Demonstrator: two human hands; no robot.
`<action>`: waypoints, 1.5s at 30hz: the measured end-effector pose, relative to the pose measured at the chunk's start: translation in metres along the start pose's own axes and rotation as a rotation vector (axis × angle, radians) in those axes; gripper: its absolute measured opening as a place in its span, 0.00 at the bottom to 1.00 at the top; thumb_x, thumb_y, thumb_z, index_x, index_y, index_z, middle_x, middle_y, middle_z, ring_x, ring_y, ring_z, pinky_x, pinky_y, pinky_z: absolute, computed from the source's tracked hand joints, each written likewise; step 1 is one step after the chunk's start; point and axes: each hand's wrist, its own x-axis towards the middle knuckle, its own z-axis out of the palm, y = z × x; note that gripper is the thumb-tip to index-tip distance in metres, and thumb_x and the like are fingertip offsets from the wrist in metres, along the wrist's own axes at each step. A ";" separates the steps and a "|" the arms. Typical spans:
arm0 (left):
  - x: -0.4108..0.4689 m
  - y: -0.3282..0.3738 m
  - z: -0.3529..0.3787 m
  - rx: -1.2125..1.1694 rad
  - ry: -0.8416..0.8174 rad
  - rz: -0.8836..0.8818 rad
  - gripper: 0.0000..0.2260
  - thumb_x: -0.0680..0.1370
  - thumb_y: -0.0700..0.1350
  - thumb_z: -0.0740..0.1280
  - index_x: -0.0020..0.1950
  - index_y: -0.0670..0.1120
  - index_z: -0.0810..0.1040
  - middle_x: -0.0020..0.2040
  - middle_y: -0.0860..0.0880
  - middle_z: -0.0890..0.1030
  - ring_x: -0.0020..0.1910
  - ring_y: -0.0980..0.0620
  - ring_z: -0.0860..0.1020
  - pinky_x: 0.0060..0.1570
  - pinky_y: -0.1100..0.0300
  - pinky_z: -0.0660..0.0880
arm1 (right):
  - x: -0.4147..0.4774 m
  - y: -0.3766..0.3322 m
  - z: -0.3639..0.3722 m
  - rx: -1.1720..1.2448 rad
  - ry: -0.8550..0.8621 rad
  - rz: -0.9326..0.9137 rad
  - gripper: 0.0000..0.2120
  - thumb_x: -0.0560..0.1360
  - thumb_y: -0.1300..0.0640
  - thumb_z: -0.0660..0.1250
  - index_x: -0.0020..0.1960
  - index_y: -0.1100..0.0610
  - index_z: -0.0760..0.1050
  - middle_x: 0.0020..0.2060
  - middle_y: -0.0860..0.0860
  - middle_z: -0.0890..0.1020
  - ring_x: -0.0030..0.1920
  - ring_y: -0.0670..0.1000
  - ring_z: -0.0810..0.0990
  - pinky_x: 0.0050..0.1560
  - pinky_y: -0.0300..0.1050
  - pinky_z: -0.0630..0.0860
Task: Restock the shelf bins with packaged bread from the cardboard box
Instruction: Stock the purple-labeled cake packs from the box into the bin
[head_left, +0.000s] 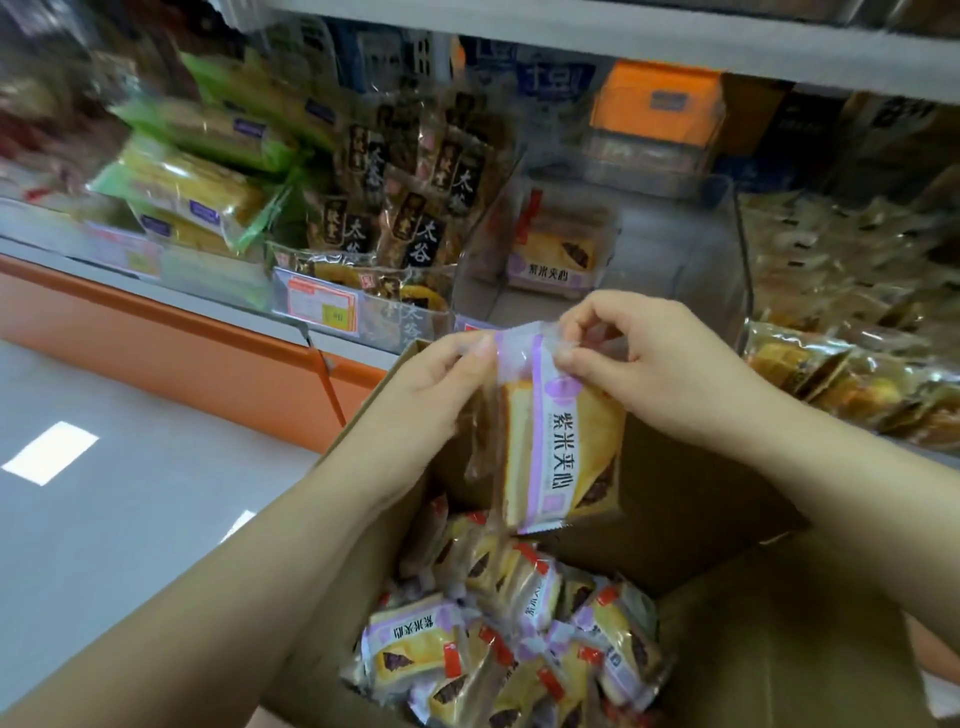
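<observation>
A purple-and-white wrapped bread pack (561, 441) hangs upright above the open cardboard box (727, 623). My left hand (431, 395) pinches its top left corner and my right hand (639, 353) pinches the top right of the wrapper. Several more of the same packs (514, 644) lie loose in the bottom of the box. Straight ahead, a clear shelf bin (737, 249) holds one matching pack (558, 249) on its floor.
Left of the clear bin stand dark-labelled packs (410, 208) and green-wrapped cakes (197, 176). Brown pastry packs (857, 379) fill the bin at right. An orange shelf base (171, 343) runs along the grey floor (104, 519). A shelf board (623, 36) hangs overhead.
</observation>
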 end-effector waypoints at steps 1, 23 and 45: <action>0.000 0.002 0.001 -0.002 -0.026 0.040 0.15 0.75 0.52 0.67 0.60 0.50 0.75 0.57 0.49 0.82 0.59 0.53 0.78 0.60 0.54 0.74 | 0.003 -0.002 -0.002 0.014 0.042 0.011 0.04 0.72 0.56 0.70 0.41 0.50 0.75 0.39 0.43 0.79 0.40 0.38 0.76 0.42 0.29 0.70; 0.018 0.001 -0.010 -0.186 0.107 0.137 0.49 0.64 0.42 0.78 0.77 0.54 0.51 0.66 0.45 0.75 0.65 0.45 0.74 0.62 0.39 0.72 | -0.006 -0.004 0.000 0.480 -0.160 0.153 0.28 0.64 0.47 0.74 0.61 0.41 0.66 0.57 0.38 0.78 0.56 0.35 0.77 0.54 0.31 0.75; 0.047 -0.031 -0.042 1.081 0.173 0.232 0.22 0.80 0.45 0.62 0.74 0.52 0.64 0.75 0.52 0.64 0.76 0.49 0.54 0.73 0.54 0.50 | 0.124 0.097 0.016 -0.563 -0.087 0.255 0.21 0.70 0.57 0.69 0.62 0.51 0.72 0.58 0.55 0.77 0.57 0.59 0.75 0.52 0.51 0.74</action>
